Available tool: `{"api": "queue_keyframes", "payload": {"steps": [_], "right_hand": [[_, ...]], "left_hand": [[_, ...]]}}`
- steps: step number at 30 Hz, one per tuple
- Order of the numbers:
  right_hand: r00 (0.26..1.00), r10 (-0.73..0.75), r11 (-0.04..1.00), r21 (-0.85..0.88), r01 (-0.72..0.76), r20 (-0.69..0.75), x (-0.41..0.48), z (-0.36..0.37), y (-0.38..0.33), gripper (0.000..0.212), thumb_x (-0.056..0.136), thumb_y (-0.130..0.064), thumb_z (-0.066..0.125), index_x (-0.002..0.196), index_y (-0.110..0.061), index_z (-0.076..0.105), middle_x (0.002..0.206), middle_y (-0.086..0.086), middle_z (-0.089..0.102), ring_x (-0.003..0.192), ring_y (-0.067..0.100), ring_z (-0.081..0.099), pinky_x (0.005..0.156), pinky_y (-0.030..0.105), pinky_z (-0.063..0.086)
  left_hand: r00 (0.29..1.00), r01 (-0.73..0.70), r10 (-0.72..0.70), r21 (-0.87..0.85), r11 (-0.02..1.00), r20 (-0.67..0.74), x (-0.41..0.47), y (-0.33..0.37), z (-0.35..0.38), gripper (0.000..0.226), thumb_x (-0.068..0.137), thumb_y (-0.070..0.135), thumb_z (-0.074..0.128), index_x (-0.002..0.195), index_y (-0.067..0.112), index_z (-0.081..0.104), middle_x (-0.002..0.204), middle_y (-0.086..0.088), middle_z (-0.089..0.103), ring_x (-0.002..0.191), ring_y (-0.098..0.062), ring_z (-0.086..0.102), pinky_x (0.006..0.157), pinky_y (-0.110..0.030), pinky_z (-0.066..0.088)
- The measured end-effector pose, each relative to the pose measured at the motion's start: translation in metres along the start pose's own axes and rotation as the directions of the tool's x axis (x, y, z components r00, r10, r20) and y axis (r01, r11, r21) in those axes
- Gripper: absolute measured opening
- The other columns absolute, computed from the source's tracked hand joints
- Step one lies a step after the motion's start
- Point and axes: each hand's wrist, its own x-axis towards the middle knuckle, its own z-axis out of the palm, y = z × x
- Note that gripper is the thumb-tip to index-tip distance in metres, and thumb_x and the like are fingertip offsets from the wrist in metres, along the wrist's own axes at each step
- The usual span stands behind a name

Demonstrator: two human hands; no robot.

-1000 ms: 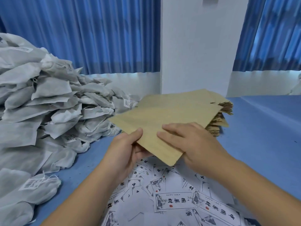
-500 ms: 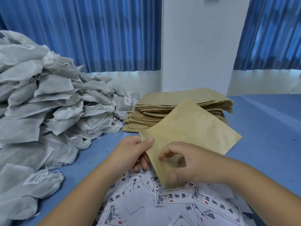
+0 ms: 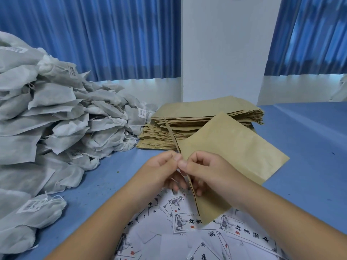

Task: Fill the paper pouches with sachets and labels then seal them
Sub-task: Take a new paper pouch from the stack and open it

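- Brown paper pouch just right of centre, held off the blue table, tilted, with one corner pointing to 3 o'clock and the lowest corner hanging over the labels at 6 o'clock.
- Left grip just below centre, thumb and forefinger closed in a pinch on the near wall of the pouch mouth; that wall seen edge-on as a thin strip running up toward 11 o'clock.
- Right grip at 3 o'clock of the left one, thumbs nearly touching, thumb and forefinger pinched on the far wall of the same mouth, remaining fingers curled beneath the paper.
- Mouth parted only slightly; inside of the pouch not visible.
- Stack of flat paper pouches at 12 o'clock of the grips, lying on the table behind the held pouch, edges fanned unevenly.
- Heap of grey-white cloth sachets at 9 o'clock, piled high, several with small printed tags, reaching right up to the stack's 9 o'clock side.
- One tagged drawstring sachet at 8 o'clock, at the foot of the heap.
- Printed labels spread loose and overlapping at 6 o'clock, under the forearms, white with black characters and small red seals.
- Blue curtains across the back from 10 to 2 o'clock, split by a white pillar at 12.
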Motion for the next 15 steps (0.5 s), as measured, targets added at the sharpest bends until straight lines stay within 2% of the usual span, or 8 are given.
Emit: {"api": "queue_keyframes", "payload": {"steps": [3,5,8,10,13,15], "right_hand": [[0.999,0.031,0.997,0.075,-0.032,0.009,0.0,0.0,0.002,0.025,0.087,-0.03,0.066,0.073,-0.013,0.054,0.052,-0.005,0.057,0.044,0.012,0.052,0.044,0.022,0.043],[0.999,0.029,0.998,0.059,-0.028,-0.024,0.0,0.001,0.003,0.023,0.089,-0.023,0.064,0.071,-0.013,0.055,0.051,-0.005,0.056,0.043,0.011,0.052,0.043,0.021,0.043],[0.987,-0.099,0.982,-0.173,0.076,-0.129,0.001,0.004,0.008,0.019,0.087,-0.014,0.062,0.069,-0.012,0.057,0.051,-0.009,0.053,0.045,0.004,0.048,0.046,0.016,0.041],[0.958,-0.215,0.943,-0.297,0.152,-0.192,0.002,0.006,0.011,0.013,0.081,-0.012,0.062,0.068,-0.012,0.059,0.053,-0.009,0.052,0.049,0.004,0.045,0.049,0.015,0.038],[0.93,-0.271,0.927,-0.328,0.182,-0.249,0.003,0.007,0.014,0.012,0.08,-0.015,0.065,0.068,-0.014,0.061,0.056,-0.008,0.053,0.052,0.006,0.044,0.052,0.019,0.038],[0.927,-0.272,0.922,-0.347,0.174,-0.258,0.004,0.006,0.017,0.015,0.081,-0.015,0.066,0.067,-0.016,0.061,0.056,-0.01,0.052,0.052,0.004,0.043,0.052,0.017,0.037]], "left_hand": [[1.0,0.004,-0.003,0.027,1.0,-0.026,-0.001,0.0,0.0,0.024,0.091,0.03,0.052,0.08,0.01,0.059,0.073,-0.01,0.066,0.065,-0.019,0.061,0.062,-0.033,0.047],[0.998,0.031,-0.025,0.093,0.995,-0.062,0.001,-0.001,0.001,0.021,0.096,0.022,0.053,0.08,0.01,0.06,0.075,-0.007,0.069,0.069,-0.017,0.064,0.064,-0.029,0.05],[0.983,0.097,-0.059,0.219,0.971,-0.173,0.003,-0.005,0.002,0.034,0.093,0.017,0.057,0.06,0.024,0.061,0.067,0.0,0.068,0.067,-0.016,0.064,0.068,-0.026,0.05],[0.972,0.109,-0.055,0.231,0.967,-0.229,0.004,-0.004,0.001,0.034,0.087,0.011,0.061,0.055,0.021,0.058,0.059,0.003,0.063,0.062,-0.012,0.064,0.065,-0.022,0.052],[0.951,0.14,-0.079,0.185,0.973,-0.3,0.006,-0.002,-0.002,0.036,0.08,0.001,0.059,0.049,0.018,0.052,0.05,0.004,0.055,0.052,-0.009,0.061,0.055,-0.016,0.049],[0.939,0.165,-0.123,0.105,0.981,-0.322,0.007,-0.003,-0.001,0.039,0.079,-0.004,0.055,0.047,0.017,0.05,0.049,0.002,0.056,0.049,-0.012,0.062,0.052,-0.018,0.051]]}}
